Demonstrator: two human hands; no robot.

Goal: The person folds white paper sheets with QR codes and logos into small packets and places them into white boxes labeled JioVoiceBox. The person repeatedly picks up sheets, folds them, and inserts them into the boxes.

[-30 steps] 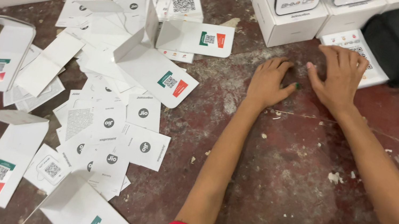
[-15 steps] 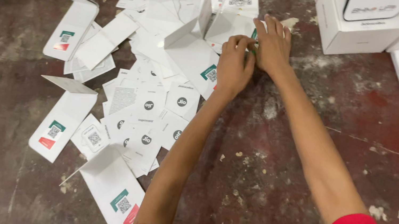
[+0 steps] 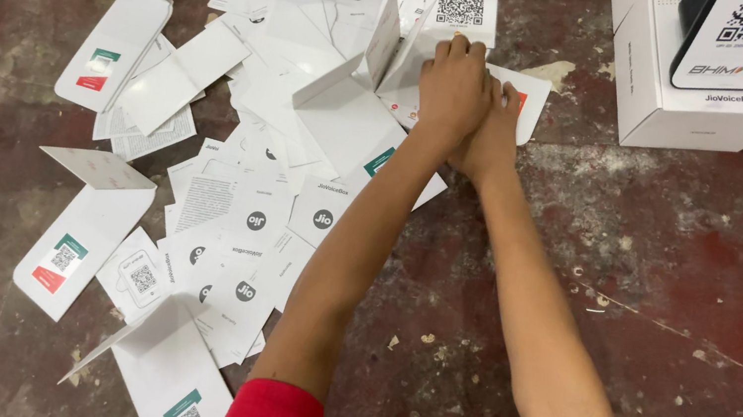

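Pressing down on a white card (image 3: 510,101) at the far tabletop (image 3: 640,284) edge, my left hand (image 3: 452,86) overlaps my right hand (image 3: 489,138), fingers (image 3: 456,50) together and flat. Left of them sprawl loose cards (image 3: 231,205); right, white boxes (image 3: 704,83).

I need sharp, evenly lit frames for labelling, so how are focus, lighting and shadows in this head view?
Head view: sharp throughout, even on the scattered white cards; light soft and even, only faint shadows beside the forearms; no glare on the white boxes; left hand lies over the right hand, no motion blur.
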